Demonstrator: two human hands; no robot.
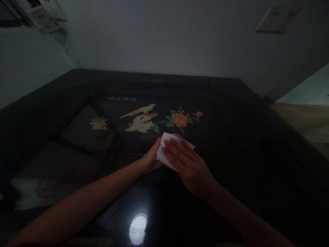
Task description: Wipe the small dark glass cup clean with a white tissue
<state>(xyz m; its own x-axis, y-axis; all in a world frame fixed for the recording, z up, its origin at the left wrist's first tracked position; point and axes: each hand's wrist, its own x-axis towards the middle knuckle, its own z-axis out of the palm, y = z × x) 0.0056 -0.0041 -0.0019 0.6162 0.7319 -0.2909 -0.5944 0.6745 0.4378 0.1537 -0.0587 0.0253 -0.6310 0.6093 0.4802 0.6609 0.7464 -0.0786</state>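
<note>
A white folded paper tissue (166,158) sits between my two hands, above the glossy dark tabletop (231,137). My right hand (189,163), with a ring on one finger, lies over the tissue with its fingers pressed on it. Beneath and to the left, my left hand (153,158) supports the tissue from below; most of its fingers are hidden behind the paper. Just beyond the hands, the dark surface bears a coloured picture of a bird (140,110) and an orange flower (179,119).
A pale wall (159,41) borders the far edge of the tabletop. Wall sockets (280,19) are at the upper right, and more sockets (45,19) at the upper left. A bright lamp reflection (138,229) shows on the near surface. Wooden flooring (305,120) appears at the right.
</note>
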